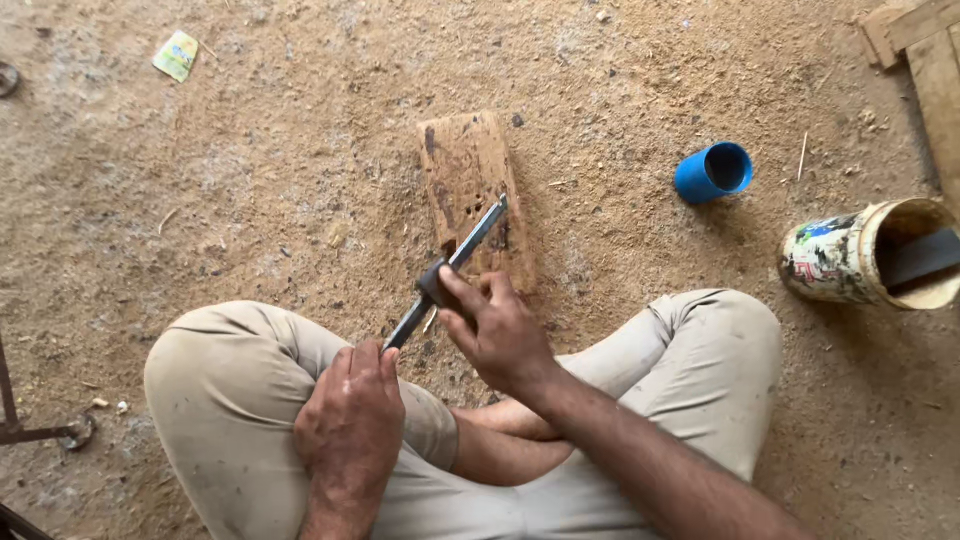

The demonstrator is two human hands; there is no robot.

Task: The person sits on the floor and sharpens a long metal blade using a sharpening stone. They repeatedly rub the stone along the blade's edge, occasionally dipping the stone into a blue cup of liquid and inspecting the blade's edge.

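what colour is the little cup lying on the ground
Blue. The cup lies on its side on the sandy ground, clearest in the head view.

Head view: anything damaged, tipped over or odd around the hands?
The wooden block under the metal blade is worn and gouged. A paint-smeared can and a blue cup lie on their sides in the sawdust.

Chisel (455,268) handle hidden inside left hand (350,425); tin (868,255) cut by right edge, contents unclear.
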